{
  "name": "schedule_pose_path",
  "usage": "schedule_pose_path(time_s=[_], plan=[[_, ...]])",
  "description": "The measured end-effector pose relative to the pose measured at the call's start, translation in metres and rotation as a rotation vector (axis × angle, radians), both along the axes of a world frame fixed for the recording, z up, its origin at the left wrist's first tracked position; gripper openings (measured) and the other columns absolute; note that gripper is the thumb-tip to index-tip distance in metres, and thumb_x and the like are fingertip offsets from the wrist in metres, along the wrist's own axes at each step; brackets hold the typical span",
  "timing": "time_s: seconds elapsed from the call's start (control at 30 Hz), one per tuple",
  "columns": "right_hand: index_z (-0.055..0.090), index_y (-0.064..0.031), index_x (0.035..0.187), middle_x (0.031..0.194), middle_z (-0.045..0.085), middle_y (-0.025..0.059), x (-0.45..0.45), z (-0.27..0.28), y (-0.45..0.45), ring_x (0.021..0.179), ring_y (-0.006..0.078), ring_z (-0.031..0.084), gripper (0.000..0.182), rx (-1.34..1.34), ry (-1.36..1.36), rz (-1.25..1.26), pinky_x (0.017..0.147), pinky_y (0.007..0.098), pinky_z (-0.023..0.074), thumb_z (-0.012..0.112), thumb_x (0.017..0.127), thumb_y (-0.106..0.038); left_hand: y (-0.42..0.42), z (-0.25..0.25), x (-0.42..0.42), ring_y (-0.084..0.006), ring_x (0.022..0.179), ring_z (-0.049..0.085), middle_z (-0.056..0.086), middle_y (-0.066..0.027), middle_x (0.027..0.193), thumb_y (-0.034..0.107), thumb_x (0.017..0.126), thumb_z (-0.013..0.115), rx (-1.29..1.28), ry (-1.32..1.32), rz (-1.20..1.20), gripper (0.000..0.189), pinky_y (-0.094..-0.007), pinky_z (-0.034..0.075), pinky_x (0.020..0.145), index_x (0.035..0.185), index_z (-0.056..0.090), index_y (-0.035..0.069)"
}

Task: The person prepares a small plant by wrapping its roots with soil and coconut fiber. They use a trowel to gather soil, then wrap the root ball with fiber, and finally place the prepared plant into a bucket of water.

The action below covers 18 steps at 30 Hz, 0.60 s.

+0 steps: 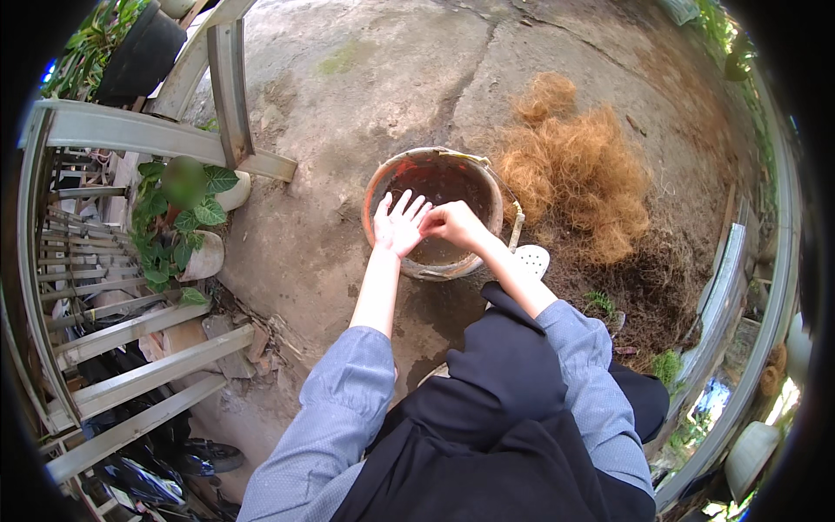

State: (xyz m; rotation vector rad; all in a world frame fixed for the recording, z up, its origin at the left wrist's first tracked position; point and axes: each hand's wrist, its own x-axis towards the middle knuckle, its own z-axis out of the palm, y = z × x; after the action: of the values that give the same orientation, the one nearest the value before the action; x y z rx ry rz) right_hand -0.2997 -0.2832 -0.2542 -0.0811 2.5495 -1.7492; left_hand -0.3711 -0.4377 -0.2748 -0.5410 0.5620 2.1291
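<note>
My left hand is held palm up over a worn bucket, its fingers spread and nothing lying on the palm. Beside it, my right hand has its thumb and fingertips pinched together, touching the outer edge of the left hand. Nothing shows in that pinch. Reddish-orange stains mark the bucket's inner wall, and a murky brown content shows below my hands. The bucket's wire handle, with a pale grip, hangs over its right side. Close by on the right lies a loose heap of orange-brown coir-like fibre.
Cracked concrete ground surrounds the bucket. A metal railing and potted leafy plants stand at left. Darker fibrous debris lies right, near a metal edge. My pale perforated clog is beside the bucket.
</note>
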Motion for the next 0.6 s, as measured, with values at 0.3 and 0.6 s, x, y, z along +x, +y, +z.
schedule_pose_path(time_s=[0.3, 0.6], plan=[[0.07, -0.0043, 0.091, 0.082, 0.069, 0.0107, -0.014, 0.006, 0.004, 0.074, 0.0162, 0.066, 0.017, -0.052, -0.062, -0.116, 0.068, 0.029, 0.0515, 0.068, 0.076, -0.011, 0.0, 0.009, 0.012, -0.0255, 0.123, 0.042, 0.041, -0.0121, 0.134, 0.045, 0.086, 0.053, -0.047, 0.143, -0.384, 0.065, -0.0592, 0.031, 0.101, 0.136, 0.033, 0.009], [0.058, -0.0156, 0.117, 0.093, 0.063, 0.0067, -0.027, 0.019, 0.029, 0.087, 0.0201, 0.062, 0.039, 0.105, -0.036, -0.192, 0.077, 0.0319, 0.0509, 0.062, 0.078, -0.009, -0.045, 0.031, 0.002, -0.0203, 0.119, 0.044, 0.046, -0.0071, 0.132, 0.049, 0.082, 0.06, -0.599, 0.345, -0.195, 0.07, -0.0452, 0.037, 0.097, 0.134, 0.04, 0.007]])
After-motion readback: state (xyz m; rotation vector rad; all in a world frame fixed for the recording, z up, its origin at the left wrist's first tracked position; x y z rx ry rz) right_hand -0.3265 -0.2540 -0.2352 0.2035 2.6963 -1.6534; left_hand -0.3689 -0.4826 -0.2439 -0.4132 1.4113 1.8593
